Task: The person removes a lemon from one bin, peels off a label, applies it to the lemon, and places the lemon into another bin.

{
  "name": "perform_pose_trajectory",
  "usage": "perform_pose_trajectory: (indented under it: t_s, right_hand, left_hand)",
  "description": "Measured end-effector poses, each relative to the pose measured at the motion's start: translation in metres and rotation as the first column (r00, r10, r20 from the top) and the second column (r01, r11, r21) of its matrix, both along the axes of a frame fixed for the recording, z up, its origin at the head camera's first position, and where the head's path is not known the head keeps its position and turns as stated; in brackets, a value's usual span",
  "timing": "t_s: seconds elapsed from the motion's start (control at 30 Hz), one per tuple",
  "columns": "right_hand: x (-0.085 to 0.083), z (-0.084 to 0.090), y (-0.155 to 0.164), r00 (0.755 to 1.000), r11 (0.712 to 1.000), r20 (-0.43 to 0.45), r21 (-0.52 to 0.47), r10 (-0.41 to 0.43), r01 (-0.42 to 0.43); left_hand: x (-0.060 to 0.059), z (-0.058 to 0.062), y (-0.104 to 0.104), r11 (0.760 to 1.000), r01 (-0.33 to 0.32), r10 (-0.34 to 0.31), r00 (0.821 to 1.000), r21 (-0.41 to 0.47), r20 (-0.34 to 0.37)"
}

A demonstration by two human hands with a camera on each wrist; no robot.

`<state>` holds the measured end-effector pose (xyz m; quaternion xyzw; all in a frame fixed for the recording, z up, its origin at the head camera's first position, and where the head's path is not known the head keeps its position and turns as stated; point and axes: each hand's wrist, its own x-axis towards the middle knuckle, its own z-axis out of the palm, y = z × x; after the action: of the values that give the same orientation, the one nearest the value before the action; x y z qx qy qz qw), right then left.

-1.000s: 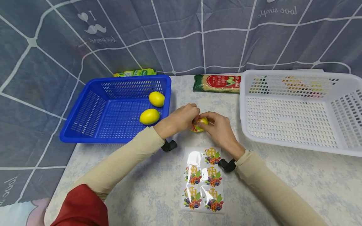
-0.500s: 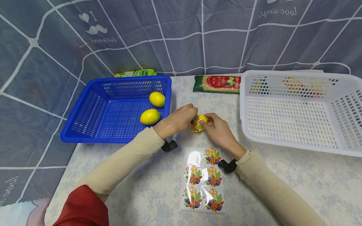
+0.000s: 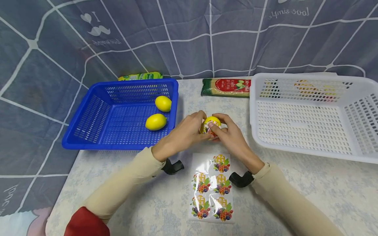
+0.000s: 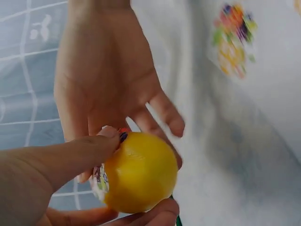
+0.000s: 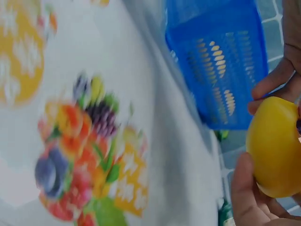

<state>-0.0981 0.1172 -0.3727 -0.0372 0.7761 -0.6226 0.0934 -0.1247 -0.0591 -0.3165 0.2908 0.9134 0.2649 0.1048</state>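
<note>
Though part-hidden, sticker (image 3: 208, 130) on lemon (image 3: 213, 119)

There are three yellow lemons: two loose lemons (image 3: 156, 122) in the blue basket (image 3: 124, 122) and one held lemon (image 3: 213, 119) between the left fingers (image 3: 203, 137) and the right fingers (image 3: 216, 129), two sets in all. Baskets number two, counting the white basket (image 3: 295, 131). One sheet (image 3: 198, 158) carries five stickers (image 3: 222, 184), two in its left column, three in its right; one more sticker (image 3: 206, 129) is on the held lemon. Packets number two: one green packet (image 3: 141, 76), one red-and-green packet (image 3: 225, 87).
</note>
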Motion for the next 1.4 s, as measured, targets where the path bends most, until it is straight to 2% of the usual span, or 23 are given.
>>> perform_pose_trajectory:
  t_s: [0.07, 0.17, 0.3, 0.5, 0.63, 0.8, 0.97, 1.13, 1.23, 1.4]
  right_hand:
    - [0.004, 0.004, 0.000, 0.999, 1.000, -0.047, 0.008, 0.004, -0.003]
    - [0.010, 0.010, 0.000, 0.994, 1.000, -0.107, -0.002, 0.013, -0.013]
    - [0.016, 0.016, -0.001, 0.989, 0.999, -0.144, -0.032, 0.028, -0.033]
    - [0.022, 0.020, 0.000, 0.983, 0.994, -0.165, -0.064, 0.077, -0.089]
    - [0.024, 0.022, 0.003, 0.974, 0.971, -0.164, -0.150, 0.159, -0.184]
    - [0.024, 0.022, 0.007, 0.960, 0.945, -0.174, -0.205, 0.222, -0.256]
    - [0.024, 0.021, 0.008, 0.956, 0.935, -0.188, -0.235, 0.225, -0.267]
    - [0.024, 0.021, 0.009, 0.952, 0.927, -0.192, -0.250, 0.237, -0.281]
    - [0.023, 0.022, 0.009, 0.949, 0.921, -0.189, -0.253, 0.254, -0.297]
    - [0.023, 0.024, 0.009, 0.941, 0.916, -0.199, -0.245, 0.274, -0.319]
  left_hand:
    - [0.009, 0.001, -0.004, 0.998, -0.029, 0.028, 0.999, 0.063, 0.017]
    - [0.021, 0.001, -0.012, 0.984, -0.077, 0.059, 0.992, 0.159, 0.112]
    - [0.033, -0.001, -0.022, 0.945, -0.145, 0.068, 0.964, 0.294, 0.257]
    - [0.040, -0.006, -0.026, 0.882, -0.206, 0.065, 0.944, 0.424, 0.324]
    - [0.042, -0.006, -0.029, 0.848, -0.231, 0.054, 0.933, 0.477, 0.356]
    - [0.042, -0.007, -0.032, 0.824, -0.228, 0.016, 0.925, 0.520, 0.380]
    - [0.041, -0.005, -0.034, 0.807, -0.268, -0.007, 0.886, 0.526, 0.464]
    - [0.041, -0.005, -0.036, 0.769, -0.300, -0.046, 0.855, 0.564, 0.517]
    - [0.042, -0.006, -0.037, 0.760, -0.308, -0.049, 0.851, 0.572, 0.524]
    - [0.043, -0.006, -0.037, 0.753, -0.300, -0.062, 0.854, 0.586, 0.517]
